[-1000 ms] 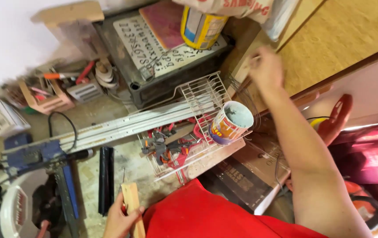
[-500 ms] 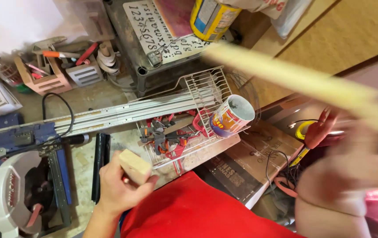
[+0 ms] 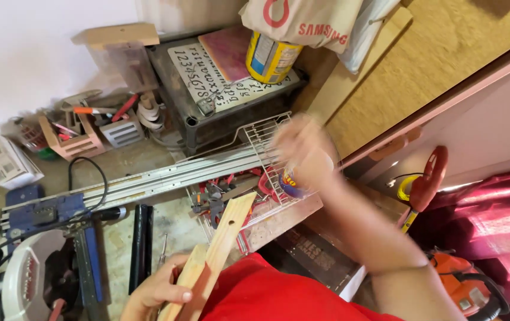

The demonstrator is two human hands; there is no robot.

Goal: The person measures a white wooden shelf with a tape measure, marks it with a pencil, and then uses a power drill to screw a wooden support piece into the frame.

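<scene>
My left hand [image 3: 155, 291] is at the bottom of the view, gripping two pale wooden strips [image 3: 226, 229] that slant up to the right; the upper one has a small hole near its end. My right hand [image 3: 303, 150] is blurred with motion, reaching out over a printed can [image 3: 290, 183] that stands in a white wire basket [image 3: 259, 132]. The blur hides whether its fingers touch or hold the can. My red shirt [image 3: 278, 297] fills the bottom middle.
Red clamps [image 3: 216, 196] lie in the basket. A long aluminium rail [image 3: 148, 178] crosses the bench. A saw with a white guard [image 3: 26, 279] sits at bottom left, and a black crate [image 3: 189, 122] carrying a stencil board and a yellow can [image 3: 271, 56] stands behind.
The long wooden strip my right hand swung across has joined the short piece in my left hand. My right hand has let go and moved out to the can in the wire basket.
</scene>
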